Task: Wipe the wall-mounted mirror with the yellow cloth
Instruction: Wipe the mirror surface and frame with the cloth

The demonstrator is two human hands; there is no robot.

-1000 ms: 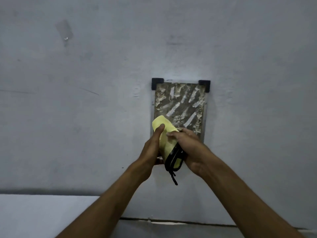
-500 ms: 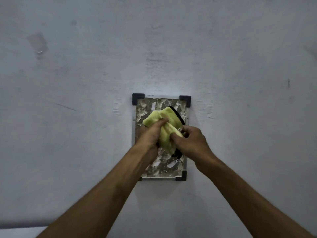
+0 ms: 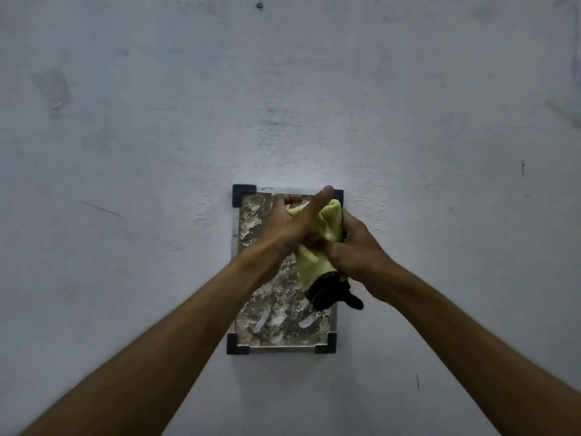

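A small rectangular mirror (image 3: 276, 313) with black corner clips hangs on the grey wall; its glass is blotchy and smeared. The yellow cloth (image 3: 317, 259), with a black edge hanging at its lower end, lies against the mirror's upper right part. My left hand (image 3: 292, 225) is laid flat over the cloth with fingers stretched toward the top right corner. My right hand (image 3: 355, 247) grips the cloth from the right side. Both hands hide the mirror's upper right area.
The grey painted wall (image 3: 125, 152) fills the view, with scuffs, a dull patch at the upper left and a small screw or hole (image 3: 259, 5) near the top.
Both hands and the cloth have moved up from the mirror's lower edge to its upper right part. The view has tilted up, so the whole mirror now shows.
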